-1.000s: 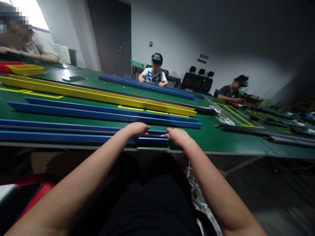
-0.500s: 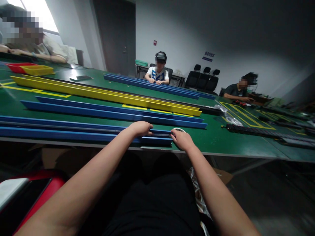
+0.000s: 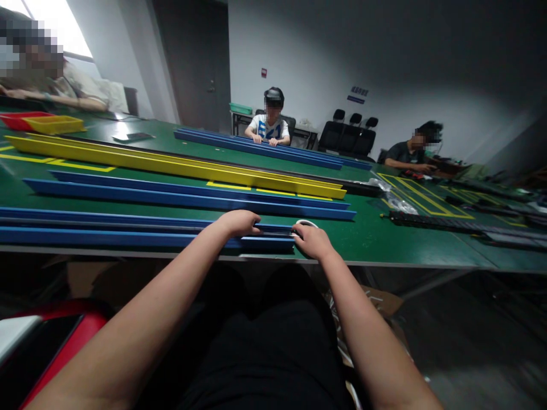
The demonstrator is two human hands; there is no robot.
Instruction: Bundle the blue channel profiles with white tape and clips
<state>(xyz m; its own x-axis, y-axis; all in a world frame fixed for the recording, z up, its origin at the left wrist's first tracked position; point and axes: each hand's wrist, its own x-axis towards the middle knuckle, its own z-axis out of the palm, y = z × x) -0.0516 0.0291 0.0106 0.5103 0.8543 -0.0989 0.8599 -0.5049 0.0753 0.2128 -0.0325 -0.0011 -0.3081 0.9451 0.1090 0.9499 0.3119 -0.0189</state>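
While our left hand (image 3: 239,222) lies palm-down with fingers curled over the near blue rail (image 3: 128,234), it seems to pin the rail flat against the bench (image 3: 367,242) so the end cannot shift; our right hand (image 3: 311,239) sits at the rail's right end, fingers bent around that end and touching a white ring (image 3: 306,223) that peeps out just behind the knuckles; whether the ring is truly pinched or merely touched we cannot tell, since the hand hides most of it. We judge the two hands are set close together because the work is at the rail's tip; the rail itself runs left along the bench's front edge, its dark slot facing up. Just beyond it lies a second blue rail (image 3: 188,199), then a long yellow rail (image 3: 171,165), all parallel, likely laid so for easy reach. Farther right a black chain-like strip (image 3: 431,221) rests near yellow floor-style markings (image 3: 421,199) on the bench. Across the bench a person (image 3: 270,122) handles more blue rails (image 3: 256,148); another person (image 3: 412,154) sits to the right; yellow and red trays (image 3: 45,122) stand at far left.
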